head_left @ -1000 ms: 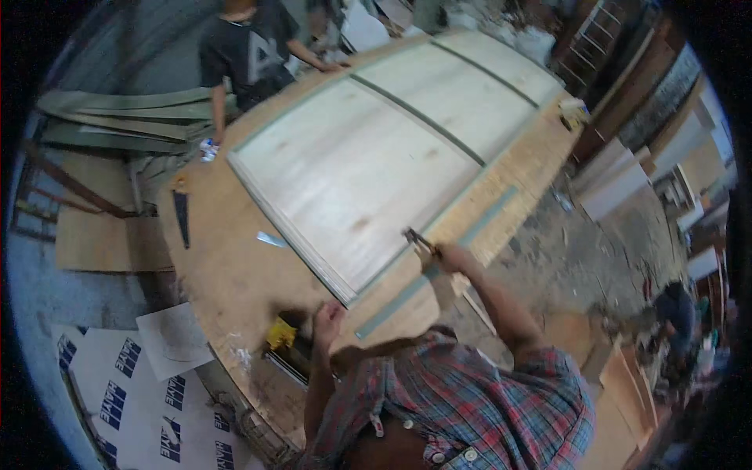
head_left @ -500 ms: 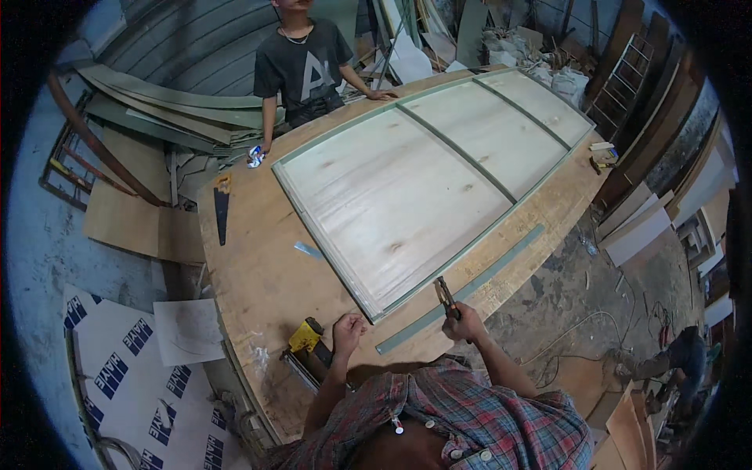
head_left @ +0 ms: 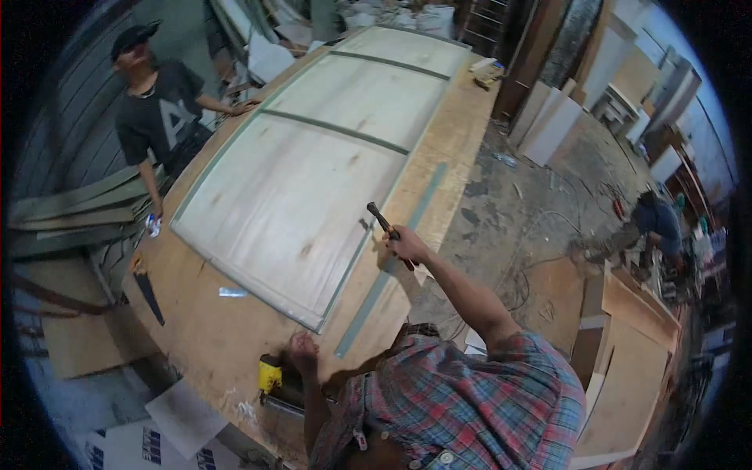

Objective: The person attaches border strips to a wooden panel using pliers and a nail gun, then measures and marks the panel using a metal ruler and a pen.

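Observation:
My right hand [head_left: 407, 245] is closed around the handles of dark pliers [head_left: 381, 218], held above the near long edge of a large framed panel [head_left: 290, 196]. The panel has a pale wooden face and green edge strips and crossbars. My left hand [head_left: 302, 354] is curled closed beside the panel's near corner; whatever its fingers hold is too small to tell. A yellow and black nail gun [head_left: 270, 377] lies just left of that hand. Under and past my right hand, a loose green strip [head_left: 384, 274] lies along the wooden table [head_left: 211, 345].
A handsaw [head_left: 147, 291] and a small pale offcut [head_left: 233, 292] lie on the table's left. A co-worker [head_left: 164, 110] stands at the far left, one hand at the panel's edge. Yellow and black tools [head_left: 487, 74] sit at the far end. Another person [head_left: 658, 223] crouches at right.
My view has swung to the right. My right hand has lifted the pliers and reached farther forward, toward the panel's edge. My left hand remains by the near corner.

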`<control>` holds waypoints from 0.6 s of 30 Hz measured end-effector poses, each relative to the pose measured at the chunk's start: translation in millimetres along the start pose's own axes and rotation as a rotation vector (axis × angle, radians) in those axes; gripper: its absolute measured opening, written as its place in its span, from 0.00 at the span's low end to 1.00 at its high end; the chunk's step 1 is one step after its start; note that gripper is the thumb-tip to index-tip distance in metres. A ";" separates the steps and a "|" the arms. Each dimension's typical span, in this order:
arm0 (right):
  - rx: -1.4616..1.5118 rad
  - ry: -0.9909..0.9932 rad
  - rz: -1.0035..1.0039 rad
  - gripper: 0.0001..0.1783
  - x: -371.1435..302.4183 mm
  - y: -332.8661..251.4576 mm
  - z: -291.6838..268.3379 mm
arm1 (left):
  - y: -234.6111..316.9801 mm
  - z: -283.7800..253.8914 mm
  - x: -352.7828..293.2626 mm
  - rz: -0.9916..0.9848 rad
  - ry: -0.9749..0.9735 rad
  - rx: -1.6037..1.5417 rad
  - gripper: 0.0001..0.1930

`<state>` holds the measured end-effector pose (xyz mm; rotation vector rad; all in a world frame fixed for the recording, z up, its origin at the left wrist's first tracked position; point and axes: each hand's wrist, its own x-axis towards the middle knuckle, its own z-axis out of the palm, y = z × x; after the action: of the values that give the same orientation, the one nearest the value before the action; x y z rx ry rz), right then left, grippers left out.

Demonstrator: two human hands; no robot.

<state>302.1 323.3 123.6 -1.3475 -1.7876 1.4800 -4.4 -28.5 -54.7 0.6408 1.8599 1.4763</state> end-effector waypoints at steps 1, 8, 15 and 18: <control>0.080 -0.044 0.123 0.08 13.7 -3.4 -21.4 | -6.4 1.3 1.3 0.074 0.026 0.107 0.11; 0.159 0.059 -0.036 0.08 172.5 -111.1 -236.2 | -5.2 4.9 -1.9 0.495 0.233 0.599 0.08; 0.442 0.508 -0.158 0.11 258.9 -189.5 -386.7 | 23.8 15.2 -10.3 0.338 0.299 0.468 0.09; 0.603 0.312 -0.478 0.13 263.1 -174.1 -337.2 | 63.6 32.5 -14.5 0.033 0.350 0.770 0.13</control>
<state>400.4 724.1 330.7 -0.7307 -1.2077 1.2997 27.8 -3.0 5.4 0.7885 2.7289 0.8847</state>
